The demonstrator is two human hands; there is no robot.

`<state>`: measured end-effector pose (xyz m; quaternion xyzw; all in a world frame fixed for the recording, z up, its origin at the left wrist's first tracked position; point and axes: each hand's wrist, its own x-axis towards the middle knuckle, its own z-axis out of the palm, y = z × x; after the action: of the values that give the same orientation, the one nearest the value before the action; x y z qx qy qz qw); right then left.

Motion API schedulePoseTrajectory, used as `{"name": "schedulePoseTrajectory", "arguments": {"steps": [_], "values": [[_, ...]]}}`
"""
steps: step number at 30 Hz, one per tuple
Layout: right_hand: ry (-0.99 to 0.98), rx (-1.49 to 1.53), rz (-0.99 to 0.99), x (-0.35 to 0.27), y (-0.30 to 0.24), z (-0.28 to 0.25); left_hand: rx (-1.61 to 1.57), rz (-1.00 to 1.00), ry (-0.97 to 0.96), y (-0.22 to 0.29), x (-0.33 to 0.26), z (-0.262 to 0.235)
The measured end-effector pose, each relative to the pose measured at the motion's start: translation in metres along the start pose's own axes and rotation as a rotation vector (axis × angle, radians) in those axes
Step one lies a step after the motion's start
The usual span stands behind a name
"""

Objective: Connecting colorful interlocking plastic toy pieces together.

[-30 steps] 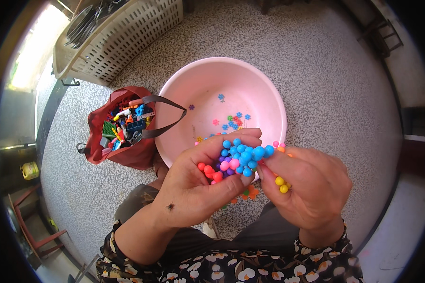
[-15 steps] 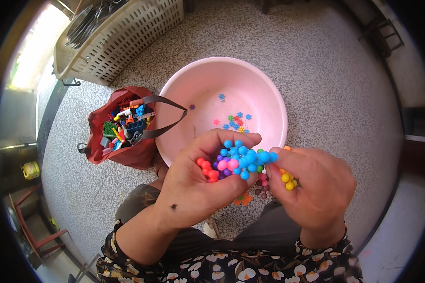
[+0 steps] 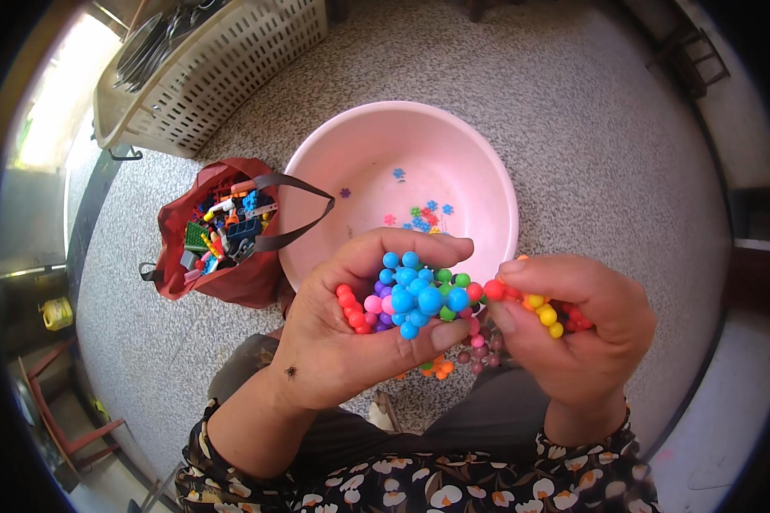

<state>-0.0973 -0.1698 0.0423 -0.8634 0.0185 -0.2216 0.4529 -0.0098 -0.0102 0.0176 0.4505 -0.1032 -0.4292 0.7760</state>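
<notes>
My left hand (image 3: 325, 329) curls around a cluster of knobbly ball-ended building pieces (image 3: 415, 295), with blue ones on top and pink, purple, green and red ones around them. Between the thumb and forefinger of my right hand (image 3: 586, 338) is a red ball piece (image 3: 495, 291), its left end against the cluster. Yellow ball pieces (image 3: 546, 315) and more red ones show among my right fingers. Below the hands hang mauve ball pieces (image 3: 481, 352) and orange ones (image 3: 439, 368); how they join the cluster is hidden.
Beyond my hands a pink basin (image 3: 402, 120) holds several small flower-shaped pieces (image 3: 423, 221). A red bag (image 3: 252, 282) full of mixed toy bricks stands at its left, one strap over the rim. Further back is a cream slotted basket (image 3: 222, 77). Speckled floor surrounds them.
My right fingers have gone from a blue ball at the cluster's edge to a red piece. The cluster has turned a little in my left hand, showing more green.
</notes>
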Motion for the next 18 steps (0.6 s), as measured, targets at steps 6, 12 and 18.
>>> {"name": "schedulePoseTrajectory", "arguments": {"steps": [6, 12, 18], "values": [[-0.117, 0.047, 0.061, 0.004, -0.006, -0.006, 0.105, 0.026, -0.026, -0.003, 0.000, -0.007], [-0.062, 0.148, 0.055, 0.003, -0.004, -0.002, -0.251, -0.199, -0.038, 0.001, -0.001, -0.012], [0.147, 0.974, 0.396, 0.009, 0.018, -0.010, -0.448, -0.351, -0.137, 0.006, -0.002, -0.016]]}}
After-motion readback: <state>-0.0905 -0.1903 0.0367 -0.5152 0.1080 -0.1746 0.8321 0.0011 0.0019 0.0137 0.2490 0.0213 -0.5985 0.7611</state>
